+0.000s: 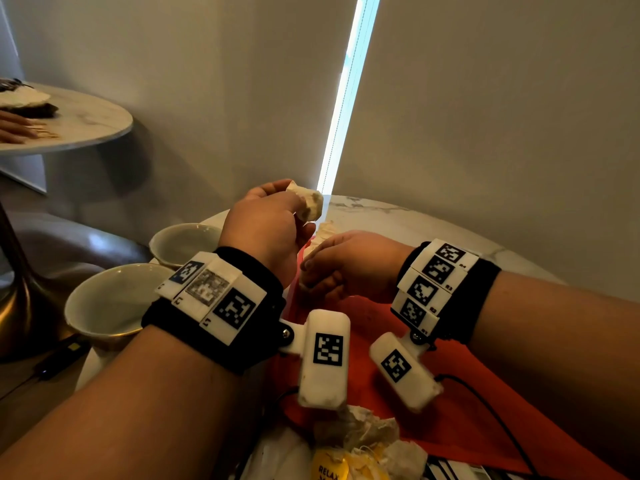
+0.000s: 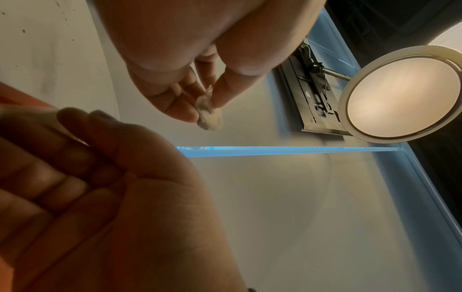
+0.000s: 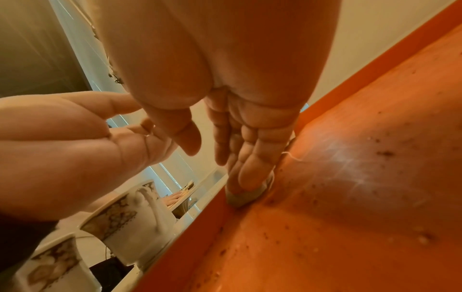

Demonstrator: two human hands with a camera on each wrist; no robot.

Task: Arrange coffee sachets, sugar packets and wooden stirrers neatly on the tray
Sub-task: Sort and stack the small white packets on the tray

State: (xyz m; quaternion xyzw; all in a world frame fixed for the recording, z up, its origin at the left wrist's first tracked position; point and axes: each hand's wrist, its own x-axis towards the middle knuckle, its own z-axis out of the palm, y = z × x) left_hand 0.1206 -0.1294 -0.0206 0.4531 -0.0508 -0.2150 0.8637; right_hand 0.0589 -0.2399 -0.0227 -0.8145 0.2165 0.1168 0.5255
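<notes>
My left hand (image 1: 294, 206) is raised above the far left corner of the orange tray (image 1: 398, 323) and pinches a pale crumpled sachet (image 1: 309, 202). The left wrist view shows that sachet (image 2: 208, 112) between thumb and fingers (image 2: 182, 106). Just to its right and lower, my right hand (image 1: 308, 275) presses its fingertips on another pale sachet (image 3: 246, 194) lying against the tray's wall (image 3: 200, 227); the thumb (image 3: 186, 136) stays off it. One more pale sachet (image 1: 325, 232) shows behind the right hand. No stirrers are visible.
Two patterned white cups (image 1: 110, 303) (image 1: 183, 244) stand left of the tray on the round marble table (image 1: 398, 213). A heap of sachets (image 1: 356, 434) with a yellow tag lies at the near edge. Black cables (image 1: 485, 403) cross the tray. Another person's hand (image 1: 14, 129) rests on a second table.
</notes>
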